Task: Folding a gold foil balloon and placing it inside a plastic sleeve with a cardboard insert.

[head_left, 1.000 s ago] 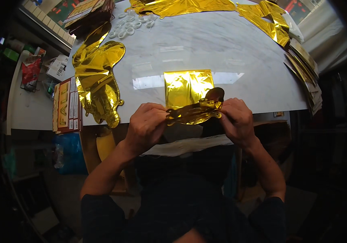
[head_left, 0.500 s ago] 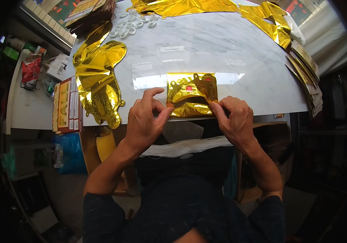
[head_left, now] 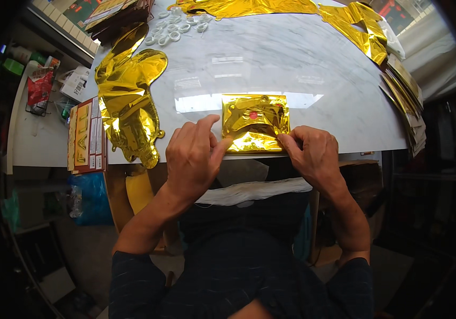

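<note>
Square gold foil piece is touched by wide-fingered left hand and narrow-fingered right hand, pinch indeterminable, with crumpled gold foil shape placed left, small white rings beyond.

- Left hand: palm hidden; whether its thumb presses on the packet or just touches it, cannot tell.
- Right hand: tips of the curled fingers hidden.
- Packet: underside hidden; its red mark too small to make out.
- Far foil: cut off by the top edge.
- Stack: also cut off there.
- Rings: overlapping, too jumbled to count.
- White bag: partly behind the right foil.
- Shirt: cut off by the lower edge.
</note>
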Motion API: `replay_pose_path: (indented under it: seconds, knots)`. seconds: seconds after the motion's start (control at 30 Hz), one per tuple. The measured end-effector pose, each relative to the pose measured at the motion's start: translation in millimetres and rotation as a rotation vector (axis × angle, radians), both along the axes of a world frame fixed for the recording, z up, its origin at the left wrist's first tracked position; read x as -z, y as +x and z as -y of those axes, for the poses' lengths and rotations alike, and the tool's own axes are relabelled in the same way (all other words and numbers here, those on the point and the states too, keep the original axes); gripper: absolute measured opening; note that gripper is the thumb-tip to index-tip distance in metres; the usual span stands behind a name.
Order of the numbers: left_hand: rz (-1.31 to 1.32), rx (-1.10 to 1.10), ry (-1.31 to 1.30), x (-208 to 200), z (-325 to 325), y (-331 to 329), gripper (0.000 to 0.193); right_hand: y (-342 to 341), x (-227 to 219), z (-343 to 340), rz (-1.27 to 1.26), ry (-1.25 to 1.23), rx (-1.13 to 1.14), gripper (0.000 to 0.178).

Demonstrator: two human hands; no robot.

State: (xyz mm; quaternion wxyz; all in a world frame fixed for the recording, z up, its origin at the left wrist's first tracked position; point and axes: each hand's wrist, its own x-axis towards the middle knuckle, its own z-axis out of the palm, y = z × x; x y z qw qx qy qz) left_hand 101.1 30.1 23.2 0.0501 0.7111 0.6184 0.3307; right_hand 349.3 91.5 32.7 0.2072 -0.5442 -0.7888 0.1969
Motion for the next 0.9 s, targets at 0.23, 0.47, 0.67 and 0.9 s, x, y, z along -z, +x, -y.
replay_pose_path:
  seconds: [0.23, 0.47, 0.67, 0.9]
  knots:
    - [-0.179, 0.495, 0.080, -4, 42, 44, 0.069, 0, -2, -4, 0.060, -0.072, 0.008, 0.034]
    - [-0.283, 0.428, -0.131, 11, 21, 37, 0.105, -2, -7, -8, 0.110, -0.094, -0.033, 0.032]
    - [-0.300, 0.435, -0.130, 16, 19, 37, 0.107, -1, -9, -10, 0.116, -0.133, -0.013, 0.038]
    - [-0.333, 0.422, -0.127, 21, 21, 35, 0.102, -2, -4, -8, 0.113, -0.060, -0.037, 0.038]
